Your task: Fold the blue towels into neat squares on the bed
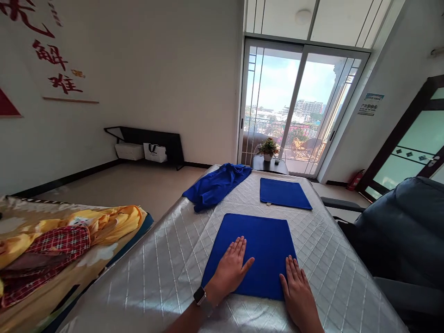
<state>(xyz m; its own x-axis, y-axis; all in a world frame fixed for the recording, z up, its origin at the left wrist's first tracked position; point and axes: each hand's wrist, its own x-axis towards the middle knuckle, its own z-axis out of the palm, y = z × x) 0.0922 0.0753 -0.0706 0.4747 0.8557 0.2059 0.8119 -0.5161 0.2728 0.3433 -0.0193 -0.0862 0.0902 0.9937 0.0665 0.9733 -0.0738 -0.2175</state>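
A flat blue cloth lies on the silver quilted cover in front of me. My left hand rests flat on the left part of this cloth, fingers together and stretched out, the thumb apart. At its right edge my right hand lies flat too, fingers stretched out, partly on the cloth and partly on the cover. Farther back on the right is a second flat blue cloth with a small pale tag at its near edge. A crumpled blue cloth lies at the far left.
To the left, a yellow cloth and a red plaid cloth lie on a low bed. A dark armchair stands close on the right. Beyond the far end is a small table with a potted plant, before glass sliding doors.
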